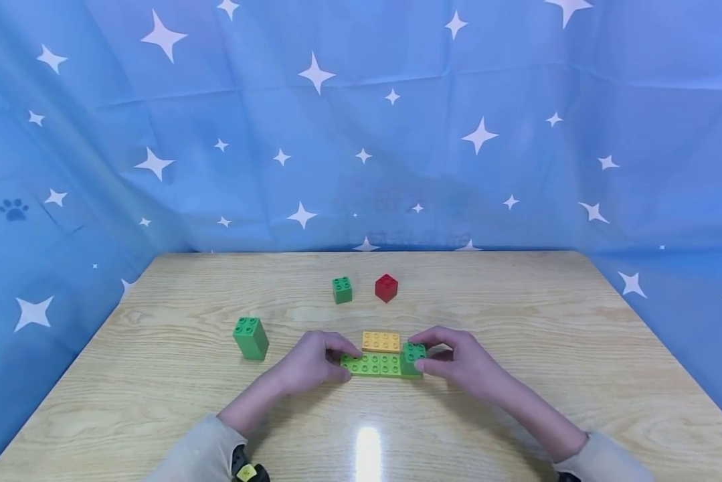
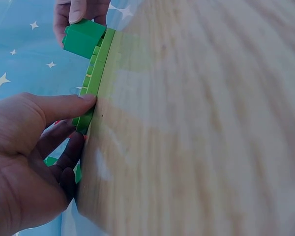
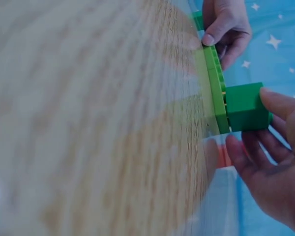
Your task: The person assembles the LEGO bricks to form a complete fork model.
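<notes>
Two flat light green building bricks (image 1: 369,367) lie end to end on the table in the head view. My left hand (image 1: 314,363) pinches the left end of this row, thumb on the near side and fingers on the far side. Between the thumb and fingers of my right hand (image 1: 470,365) is a dark green block (image 3: 247,108), held over the row's right end. In the right wrist view, a thin gap with studs shows between that block and the row. Just behind the row lies a flat yellow-orange brick (image 1: 381,342).
A tall green block (image 1: 251,340) stands on the wooden table (image 1: 156,375) to the left. Farther back are a small green block (image 1: 342,290) and a red block (image 1: 387,288). A blue star-patterned cloth (image 1: 361,120) hangs behind the table.
</notes>
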The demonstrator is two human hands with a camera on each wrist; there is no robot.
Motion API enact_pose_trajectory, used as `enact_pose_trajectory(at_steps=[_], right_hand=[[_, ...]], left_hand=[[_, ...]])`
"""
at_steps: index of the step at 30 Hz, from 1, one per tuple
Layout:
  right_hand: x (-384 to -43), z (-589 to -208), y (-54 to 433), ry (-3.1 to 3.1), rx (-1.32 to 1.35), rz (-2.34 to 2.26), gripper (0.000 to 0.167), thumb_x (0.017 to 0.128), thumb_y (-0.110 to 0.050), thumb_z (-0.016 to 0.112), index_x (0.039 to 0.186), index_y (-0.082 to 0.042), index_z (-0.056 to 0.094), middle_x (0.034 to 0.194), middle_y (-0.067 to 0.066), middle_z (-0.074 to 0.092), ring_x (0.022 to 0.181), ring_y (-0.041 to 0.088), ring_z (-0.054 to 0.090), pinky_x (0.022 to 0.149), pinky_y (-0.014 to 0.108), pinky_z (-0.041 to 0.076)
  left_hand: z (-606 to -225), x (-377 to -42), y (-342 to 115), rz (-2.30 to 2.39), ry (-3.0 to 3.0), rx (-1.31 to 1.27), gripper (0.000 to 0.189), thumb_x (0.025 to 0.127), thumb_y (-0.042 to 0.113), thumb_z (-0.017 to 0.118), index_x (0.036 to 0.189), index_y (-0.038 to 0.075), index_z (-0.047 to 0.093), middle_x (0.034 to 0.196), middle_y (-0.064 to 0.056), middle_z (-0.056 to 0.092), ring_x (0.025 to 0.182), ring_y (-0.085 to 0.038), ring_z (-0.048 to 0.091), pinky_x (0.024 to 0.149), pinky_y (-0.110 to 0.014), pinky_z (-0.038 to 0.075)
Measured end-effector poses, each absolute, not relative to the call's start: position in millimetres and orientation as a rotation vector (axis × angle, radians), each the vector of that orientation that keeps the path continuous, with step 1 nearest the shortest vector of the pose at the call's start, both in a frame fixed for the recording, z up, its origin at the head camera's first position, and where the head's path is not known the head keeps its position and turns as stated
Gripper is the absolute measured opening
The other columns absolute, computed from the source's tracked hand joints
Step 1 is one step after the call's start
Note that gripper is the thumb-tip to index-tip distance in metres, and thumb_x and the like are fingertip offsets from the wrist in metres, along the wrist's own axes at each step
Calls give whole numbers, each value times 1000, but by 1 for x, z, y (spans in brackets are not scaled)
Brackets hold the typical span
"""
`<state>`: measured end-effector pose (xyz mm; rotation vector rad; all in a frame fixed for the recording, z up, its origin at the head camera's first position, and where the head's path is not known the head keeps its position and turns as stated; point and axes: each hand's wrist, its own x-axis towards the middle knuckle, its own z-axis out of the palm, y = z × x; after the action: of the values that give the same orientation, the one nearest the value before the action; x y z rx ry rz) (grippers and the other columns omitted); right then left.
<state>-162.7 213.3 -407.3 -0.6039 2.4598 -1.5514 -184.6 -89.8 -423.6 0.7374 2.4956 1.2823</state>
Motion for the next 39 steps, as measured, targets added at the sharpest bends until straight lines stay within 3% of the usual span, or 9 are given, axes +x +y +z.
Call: enact_pose_trajectory(at_steps=[16, 26, 33, 39], right_hand=[[-164, -406, 210, 2538, -609, -1430, 34, 89, -5, 79, 122, -3, 71, 121, 12, 67, 102, 29, 64, 84, 28, 58], [-169, -391, 208, 2576, -743, -1252, 28, 88, -6, 80, 116, -1, 72, 114, 8, 70, 99, 23, 64, 81, 30, 59], [-176, -391, 209, 2521, -635, -1251, 32, 87, -8, 82, 118, -5, 74, 107, 1, 67, 100, 22, 62, 82, 27, 58], [-179, -400, 212, 2481, -636, -1337, 33, 87, -8, 82, 119, -3, 74, 108, 4, 68, 101, 25, 64, 85, 28, 58]], left_hand=[[-425, -187, -89, 1290, 2487, 764, 32, 81, -1, 83, 110, 10, 80, 100, 5, 72, 81, -12, 60, 72, -27, 52], [-422, -188, -86, 1288, 2480, 757, 32, 79, -2, 83, 109, 8, 80, 96, 6, 71, 80, -13, 58, 71, -26, 50], [-422, -188, -88, 1300, 2486, 770, 32, 78, -2, 84, 109, 8, 80, 94, 5, 71, 78, -12, 58, 69, -25, 50], [-422, -189, -90, 1284, 2492, 751, 33, 78, -1, 84, 110, 9, 80, 95, 6, 71, 79, -13, 59, 69, -26, 50]])
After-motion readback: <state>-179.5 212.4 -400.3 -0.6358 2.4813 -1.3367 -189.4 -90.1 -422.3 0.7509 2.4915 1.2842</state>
